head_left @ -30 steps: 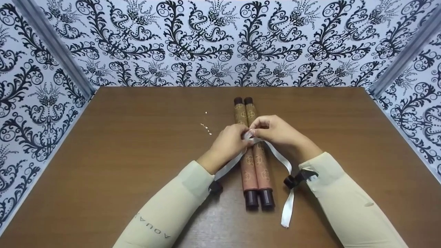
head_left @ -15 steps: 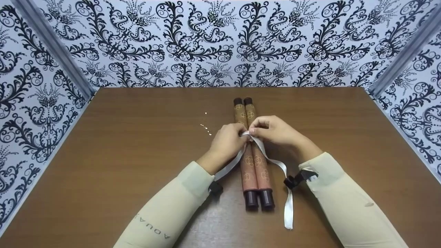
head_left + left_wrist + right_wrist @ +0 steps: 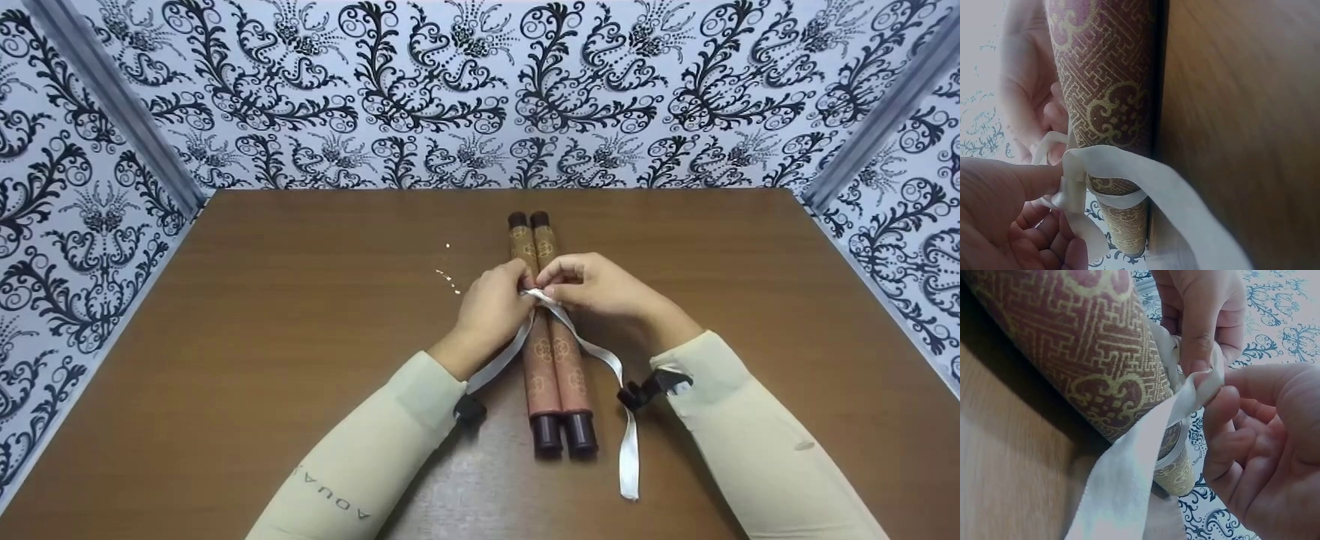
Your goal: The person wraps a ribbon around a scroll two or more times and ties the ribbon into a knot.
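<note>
A rolled scroll (image 3: 559,360) lies lengthwise on the table as two parallel patterned rolls with dark end knobs. Around its middle passes a white ribbon (image 3: 570,322), looped and crossed on top. My left hand (image 3: 491,304) pinches the ribbon between thumb and fingers at the crossing; the left wrist view shows the folded ribbon (image 3: 1074,180) under the thumb. From the other side my right hand (image 3: 600,285) holds the ribbon loop (image 3: 1210,382) with curled fingers and thumb. One ribbon tail runs down left beneath the left wrist, the other trails right. Fingers hide part of the crossing.
The brown wooden table (image 3: 315,360) stretches out on both sides of the scroll. Small white specks (image 3: 448,277) show left of the hands. Patterned black-and-white panels (image 3: 450,97) enclose the back and sides. Black wrist straps (image 3: 637,394) sit near the ribbon tails.
The right ribbon tail has swung inward across the scroll and its end now hangs straighter. Both hands stay at the crossing, with fingers shifting slightly; the left hand has risen a little.
</note>
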A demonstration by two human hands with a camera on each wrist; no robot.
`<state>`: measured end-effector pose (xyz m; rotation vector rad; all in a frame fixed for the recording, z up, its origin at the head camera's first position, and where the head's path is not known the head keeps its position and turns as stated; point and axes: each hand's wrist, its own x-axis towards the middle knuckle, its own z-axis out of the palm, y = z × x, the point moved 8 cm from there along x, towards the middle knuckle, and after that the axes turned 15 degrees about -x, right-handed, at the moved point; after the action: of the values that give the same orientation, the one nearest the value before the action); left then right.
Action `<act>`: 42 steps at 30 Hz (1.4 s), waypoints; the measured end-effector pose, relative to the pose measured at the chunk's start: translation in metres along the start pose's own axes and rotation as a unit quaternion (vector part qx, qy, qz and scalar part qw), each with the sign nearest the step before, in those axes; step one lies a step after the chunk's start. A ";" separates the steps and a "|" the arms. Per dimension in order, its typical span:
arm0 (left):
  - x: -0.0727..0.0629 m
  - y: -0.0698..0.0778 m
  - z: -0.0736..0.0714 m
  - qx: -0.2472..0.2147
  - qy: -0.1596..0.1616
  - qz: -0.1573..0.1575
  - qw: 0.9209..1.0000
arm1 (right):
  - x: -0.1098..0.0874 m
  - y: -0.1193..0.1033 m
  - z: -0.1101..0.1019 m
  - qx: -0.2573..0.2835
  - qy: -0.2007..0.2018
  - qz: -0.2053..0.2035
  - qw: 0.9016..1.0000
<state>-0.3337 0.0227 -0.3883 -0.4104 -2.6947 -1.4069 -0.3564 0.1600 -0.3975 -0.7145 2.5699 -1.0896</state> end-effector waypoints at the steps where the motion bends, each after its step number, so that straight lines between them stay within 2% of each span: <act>1: 0.000 0.000 0.000 -0.002 -0.001 0.000 1.000 | 0.000 0.000 0.000 -0.008 0.000 -0.002 1.000; 6: -0.001 0.001 0.001 -0.013 -0.001 0.005 1.000 | -0.001 -0.001 0.001 -0.054 -0.002 -0.014 0.998; 12: -0.002 0.004 0.000 -0.013 -0.005 0.010 1.000 | 0.000 0.001 0.000 -0.052 -0.004 -0.011 0.999; 15: -0.002 0.007 -0.003 -0.015 -0.020 0.015 1.000 | 0.000 0.002 0.000 -0.042 0.002 -0.006 0.999; 20: 0.000 0.016 -0.013 -0.031 -0.064 0.028 0.997 | 0.000 0.004 -0.003 -0.024 0.015 0.004 1.000; 22: 0.002 0.015 -0.020 -0.051 -0.066 0.016 0.996 | 0.000 0.005 -0.005 -0.015 0.020 0.007 1.000; 24: 0.005 0.011 -0.029 -0.068 -0.051 -0.004 0.996 | 0.000 0.006 -0.006 -0.007 0.023 0.010 1.000; 27: 0.008 -0.004 -0.037 -0.081 -0.030 -0.049 0.995 | 0.000 0.007 -0.006 -0.005 0.026 0.014 1.000; 29: 0.009 -0.016 -0.037 -0.083 -0.029 -0.079 0.993 | -0.001 0.007 -0.006 -0.003 0.026 0.015 1.000; 31: 0.010 -0.028 -0.033 -0.095 -0.042 -0.107 0.989 | -0.001 0.007 -0.005 -0.006 0.028 0.009 1.000; 34: 0.012 -0.039 -0.024 -0.168 -0.061 -0.130 0.975 | -0.001 0.006 -0.006 -0.009 0.030 0.001 1.000; 38: 0.017 -0.043 -0.022 -0.275 -0.050 -0.127 0.952 | -0.001 0.006 -0.008 -0.014 0.035 0.000 0.999; 42: 0.018 -0.041 -0.026 -0.313 -0.037 -0.114 0.942 | -0.002 0.008 -0.012 -0.009 0.037 0.007 0.999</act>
<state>-0.3636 -0.0168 -0.4022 -0.1829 -2.3377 -2.3585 -0.3619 0.1727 -0.3949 -0.6707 2.6460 -1.1105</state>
